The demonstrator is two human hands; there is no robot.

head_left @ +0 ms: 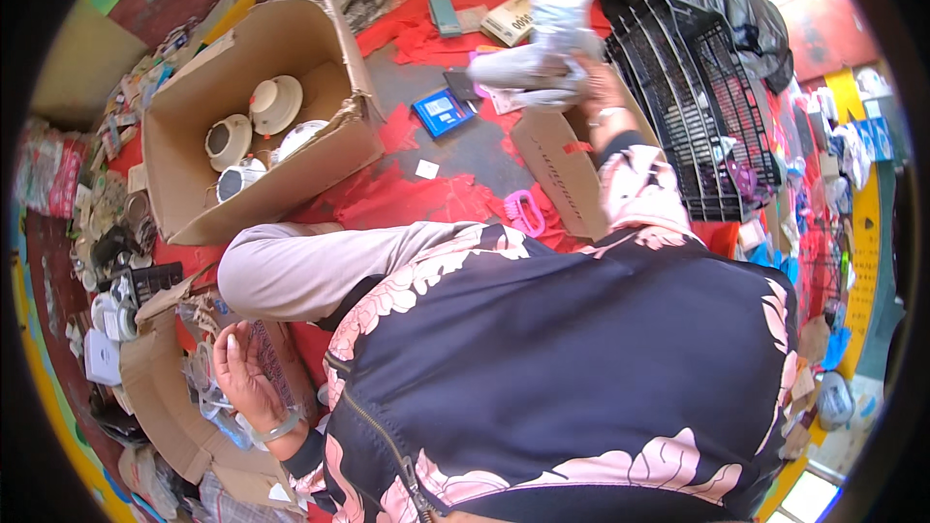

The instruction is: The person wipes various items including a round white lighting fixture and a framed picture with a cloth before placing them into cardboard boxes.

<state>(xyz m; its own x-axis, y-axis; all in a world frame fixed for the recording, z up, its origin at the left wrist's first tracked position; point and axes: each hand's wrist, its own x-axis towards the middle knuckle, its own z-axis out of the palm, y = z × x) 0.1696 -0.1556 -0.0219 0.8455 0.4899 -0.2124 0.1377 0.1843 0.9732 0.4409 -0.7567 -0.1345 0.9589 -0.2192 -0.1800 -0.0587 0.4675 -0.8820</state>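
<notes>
My right hand [603, 89] reaches far forward and is closed on a pale grey, soft-looking bundle [523, 70] with rounded ends; its exact kind is unclear. A shiny whitish packet [562, 12] sticks up at its far side. Below that hand is a narrow cardboard box [562, 169]. My left hand [247, 378] is raised at the lower left, palm up, fingers loosely curled and apart, holding nothing. It is beside an open carton [160, 407] with mixed small items inside.
A large open cardboard box [262, 24] at the left holds several round white fixtures [276, 105]. Black plastic crates [668, 107] stand at the right. On the red floor covering lie a blue box [444, 113], a pink brush-like item [524, 213] and a yellowish carton [509, 19].
</notes>
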